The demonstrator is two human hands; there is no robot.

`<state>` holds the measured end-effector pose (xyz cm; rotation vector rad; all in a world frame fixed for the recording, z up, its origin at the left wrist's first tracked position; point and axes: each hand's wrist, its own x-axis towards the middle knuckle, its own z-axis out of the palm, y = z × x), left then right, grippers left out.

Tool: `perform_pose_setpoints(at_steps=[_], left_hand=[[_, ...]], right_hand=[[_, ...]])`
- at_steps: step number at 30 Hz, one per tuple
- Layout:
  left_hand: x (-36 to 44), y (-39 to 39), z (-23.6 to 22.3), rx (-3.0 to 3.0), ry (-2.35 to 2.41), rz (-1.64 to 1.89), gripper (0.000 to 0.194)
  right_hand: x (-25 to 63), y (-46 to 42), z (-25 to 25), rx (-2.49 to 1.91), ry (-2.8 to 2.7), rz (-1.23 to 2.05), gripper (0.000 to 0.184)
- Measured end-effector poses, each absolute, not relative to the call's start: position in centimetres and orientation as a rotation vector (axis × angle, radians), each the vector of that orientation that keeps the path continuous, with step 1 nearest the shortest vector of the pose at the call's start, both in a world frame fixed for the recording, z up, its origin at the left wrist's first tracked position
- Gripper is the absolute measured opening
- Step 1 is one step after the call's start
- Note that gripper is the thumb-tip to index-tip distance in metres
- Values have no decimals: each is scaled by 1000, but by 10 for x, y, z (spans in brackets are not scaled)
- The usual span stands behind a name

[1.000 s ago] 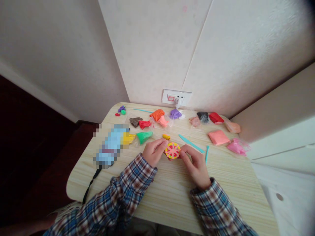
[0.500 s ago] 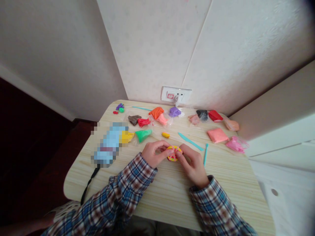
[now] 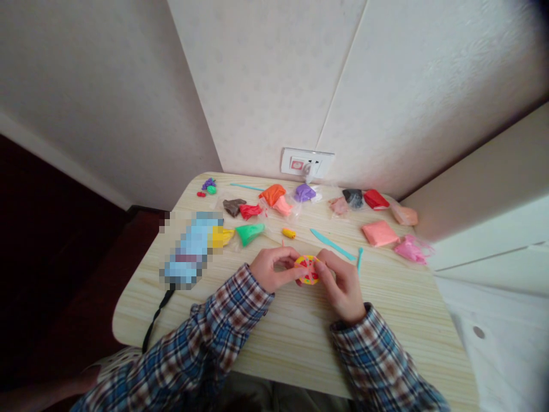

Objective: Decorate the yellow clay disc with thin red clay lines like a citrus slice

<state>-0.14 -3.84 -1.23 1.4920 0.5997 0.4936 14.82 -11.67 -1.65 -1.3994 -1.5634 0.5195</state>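
Between my two hands is a small round clay pizza (image 3: 309, 270), yellow at the rim with red patches and pale pink strips crossing its face. My left hand (image 3: 274, 270) grips its left edge, thumb on the face and fingers behind. On the opposite edge, the thumb and forefinger of my right hand (image 3: 342, 284) pinch it. The disc is held up above the table, its face tilted toward me. Just beyond lies a small yellow clay roll (image 3: 289, 233). A blue plastic clay knife (image 3: 332, 244) and a thin blue tool (image 3: 359, 260) lie beyond my right hand.
On the wooden table (image 3: 291, 337) lie bags of green clay (image 3: 249, 233), orange clay (image 3: 273, 195), purple clay (image 3: 305, 193) and salmon clay (image 3: 380, 233). Purple clay grapes (image 3: 209, 183) sit at the far left corner. A blurred light-blue object (image 3: 193, 249) with a black strap lies left.
The clay pizza and both hands have shifted slightly right. My right thumb has moved from near the middle of the face toward its right edge, uncovering more of the pink strips.
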Motion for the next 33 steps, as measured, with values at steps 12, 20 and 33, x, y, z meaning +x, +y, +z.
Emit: perform_pose_setpoints(at_steps=[12,20,33], left_hand=[[-3,-35,-9,1547,659,596,30],[1,-39,-13,1307,542,446,41],[-1,-38,-10,1357,584,420,45]], right_hand=[[149,-117,-18,-1342,-1593,516,32],[149,-118,-16,-1326,-1624,555,35],[152,-120,-18,-1340,-1432,759,37]])
